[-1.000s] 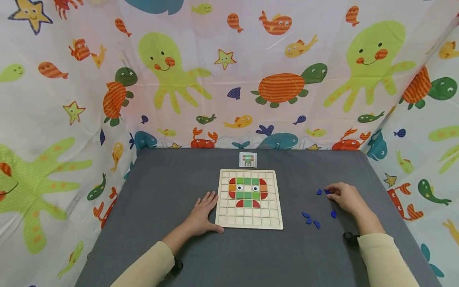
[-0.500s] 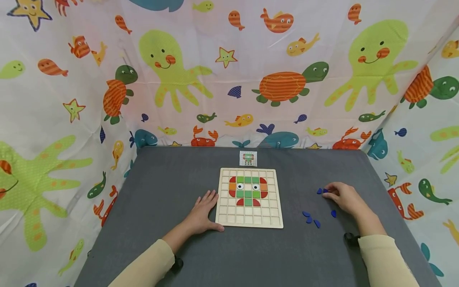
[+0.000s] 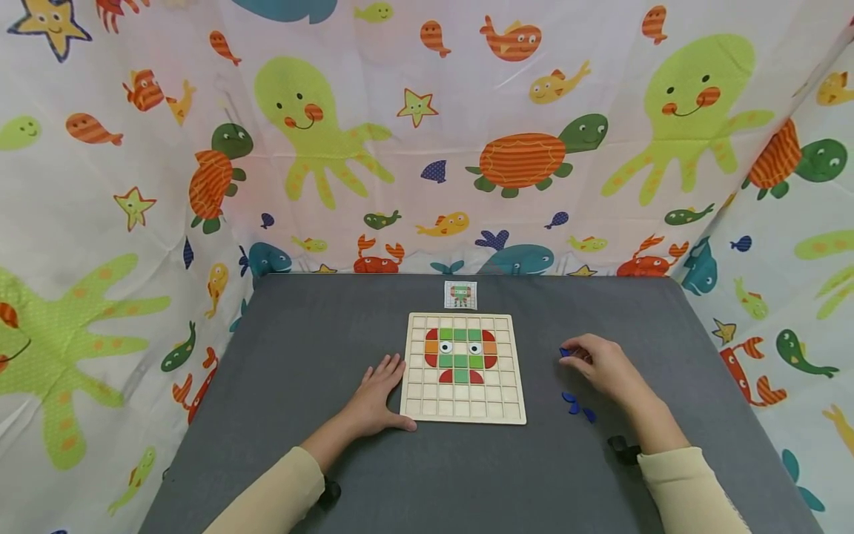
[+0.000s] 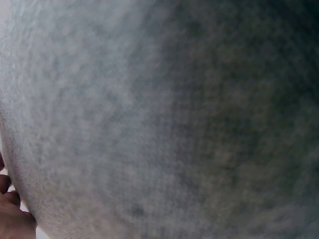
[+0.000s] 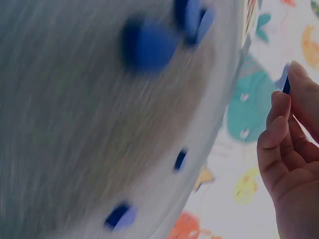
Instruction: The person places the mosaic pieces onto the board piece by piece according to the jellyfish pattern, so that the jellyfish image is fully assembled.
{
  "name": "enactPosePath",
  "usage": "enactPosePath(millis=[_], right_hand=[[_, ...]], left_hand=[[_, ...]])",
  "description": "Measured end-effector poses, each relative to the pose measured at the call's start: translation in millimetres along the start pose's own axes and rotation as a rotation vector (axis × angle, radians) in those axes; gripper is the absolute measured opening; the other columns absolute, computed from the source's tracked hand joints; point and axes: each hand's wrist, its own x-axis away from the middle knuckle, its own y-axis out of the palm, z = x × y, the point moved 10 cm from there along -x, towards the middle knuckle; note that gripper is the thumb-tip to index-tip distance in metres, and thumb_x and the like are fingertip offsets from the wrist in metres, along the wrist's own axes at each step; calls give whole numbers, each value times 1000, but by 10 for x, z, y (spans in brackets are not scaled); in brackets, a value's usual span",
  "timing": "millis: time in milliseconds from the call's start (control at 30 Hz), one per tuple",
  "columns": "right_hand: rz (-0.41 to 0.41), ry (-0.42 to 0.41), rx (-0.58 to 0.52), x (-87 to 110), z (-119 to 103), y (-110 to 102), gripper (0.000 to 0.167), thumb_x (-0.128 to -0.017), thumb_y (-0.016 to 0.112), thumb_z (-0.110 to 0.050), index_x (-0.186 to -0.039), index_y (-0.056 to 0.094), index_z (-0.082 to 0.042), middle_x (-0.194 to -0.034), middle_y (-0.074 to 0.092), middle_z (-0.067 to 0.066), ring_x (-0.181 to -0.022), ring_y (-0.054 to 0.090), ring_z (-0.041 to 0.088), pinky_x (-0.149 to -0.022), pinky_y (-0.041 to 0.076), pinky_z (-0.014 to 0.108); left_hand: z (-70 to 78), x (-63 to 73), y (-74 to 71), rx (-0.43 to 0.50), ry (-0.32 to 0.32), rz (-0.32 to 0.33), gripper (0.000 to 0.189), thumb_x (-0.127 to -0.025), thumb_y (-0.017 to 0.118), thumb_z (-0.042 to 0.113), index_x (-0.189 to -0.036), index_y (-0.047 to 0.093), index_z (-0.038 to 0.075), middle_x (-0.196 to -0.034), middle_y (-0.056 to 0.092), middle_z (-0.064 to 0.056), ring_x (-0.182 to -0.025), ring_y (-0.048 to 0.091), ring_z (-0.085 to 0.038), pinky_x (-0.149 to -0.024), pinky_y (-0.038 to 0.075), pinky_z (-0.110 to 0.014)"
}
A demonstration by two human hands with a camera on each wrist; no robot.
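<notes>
My right hand point(image 3: 606, 367) is above the table right of the board, pinching a small blue tile point(image 3: 564, 352) between thumb and fingertips. The right wrist view shows that tile point(image 5: 286, 86) edge-on. My left hand point(image 3: 373, 404) lies with spread fingers at the left edge of the wooden grid board point(image 3: 467, 410), its thumb by the front left corner. On the board, red, orange, green and eye tiles form a face-like pattern. Loose blue tiles point(image 3: 589, 415) lie below my right hand. Two more, a blue tile point(image 5: 119, 216) and a smaller-looking one point(image 5: 180, 159), show in the right wrist view.
A small picture card point(image 3: 460, 295) with a similar coloured figure lies behind the board. The grey table point(image 3: 320, 319) runs back to a curtain point(image 3: 440, 148) printed with sea animals. The left wrist view is mostly blurred grey cloth.
My right hand has picked up a blue tile from the right-hand group and moved left toward the board with it. My left hand has stayed at the board's edge.
</notes>
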Motion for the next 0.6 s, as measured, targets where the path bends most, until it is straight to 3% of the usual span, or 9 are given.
enactPosePath(millis=[300,600], right_hand=[[-27,-101,-72,-120,-559,334,24,-85,82,-13,-106,75,-4,-90,69,2,-74,58,9,-64,52,27],[-120,-168,-128,-137,-960,678,20,-88,79,-12,-107,75,-6,-93,69,1,-75,57,7,-64,51,24]], left_hand=[[3,-16,-24,-6,4,8,125,-66,90,55,-162,22,12,-170,12,-4,-158,5,-26,-126,6,-56],[-11,-11,4,-9,-4,-3,126,-66,90,57,-162,21,13,-170,13,-5,-158,5,-26,-126,6,-56]])
